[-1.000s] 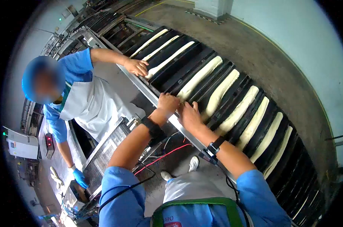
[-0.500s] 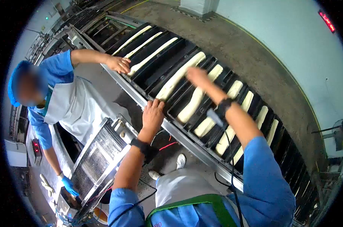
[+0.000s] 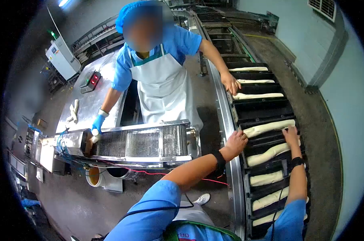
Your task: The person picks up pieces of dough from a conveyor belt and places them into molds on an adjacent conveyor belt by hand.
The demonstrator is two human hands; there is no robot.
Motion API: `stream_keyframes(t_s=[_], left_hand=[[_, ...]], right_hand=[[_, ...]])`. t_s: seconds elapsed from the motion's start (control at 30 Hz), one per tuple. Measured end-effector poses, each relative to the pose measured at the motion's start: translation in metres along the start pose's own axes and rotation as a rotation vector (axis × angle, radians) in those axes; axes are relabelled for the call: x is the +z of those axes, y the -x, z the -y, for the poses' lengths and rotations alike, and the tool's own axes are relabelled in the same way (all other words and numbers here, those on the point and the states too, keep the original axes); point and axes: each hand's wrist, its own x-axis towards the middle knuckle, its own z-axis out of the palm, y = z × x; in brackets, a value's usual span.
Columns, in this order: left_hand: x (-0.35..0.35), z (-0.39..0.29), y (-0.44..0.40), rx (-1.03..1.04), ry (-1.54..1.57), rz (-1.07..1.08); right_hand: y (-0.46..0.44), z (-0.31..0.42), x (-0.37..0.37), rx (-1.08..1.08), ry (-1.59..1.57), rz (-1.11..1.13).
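A long pale dough strip lies in a black tray slot across the conveyor. At its near-left end is my left hand, fingers bent over the tray edge and touching the dough end; whether they pinch it is hidden. My right hand is at the strip's right end, fingers spread and pointing down beside it. Below, a second, wavier dough strip fills the following slot, passing under my right wrist. More strips lie further down, including one partly behind my right forearm.
A co-worker stands across, one bare hand on a dough strip, a blue-gloved hand at a dough piece by the mesh conveyor. A metal rail edges the trays. A scale and dough pieces rest on the metal table.
The view has swung towards the co-worker. My right hand has gone from beside my left to the strip's far end. The co-worker's gloved hand now has a dough piece at it.
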Motion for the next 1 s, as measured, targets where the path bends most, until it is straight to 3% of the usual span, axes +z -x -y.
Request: stream_keyframes(t_s=[0.2, 0.33, 0.43, 0.47, 0.53, 0.63, 0.8, 1.0], left_hand=[[-0.020, -0.001, 0.052, 0.096, 0.147, -0.108], [-0.034, 0.022, 0.131, 0.146, 0.171, -0.028], [-0.040, 0.044, 0.205, 0.104, 0.229, 0.015], [-0.030, 0.063, 0.227, 0.190, 0.239, 0.049], [-0.071, 0.077, 0.276, 0.029, 0.294, 0.096], [-0.100, 0.107, 0.341, -0.162, 0.437, 0.010], [-0.120, 0.138, 0.449, -0.577, 0.586, -0.002], [-0.106, 0.180, 0.538, -0.646, 0.659, -0.156]], right_hand=[[0.104, 0.115, -0.008, -0.269, 0.051, 0.154], [0.157, 0.168, 0.004, -0.528, -0.018, 0.109], [0.198, 0.204, 0.013, -0.614, 0.001, 0.267], [0.206, 0.211, 0.023, -0.698, -0.010, 0.263], [0.223, 0.232, 0.032, -0.796, -0.044, 0.289], [0.239, 0.262, 0.047, -0.780, -0.014, 0.255], [0.267, 0.301, 0.070, -0.598, 0.065, 0.301], [0.304, 0.366, 0.099, -0.565, 0.076, 0.332]])
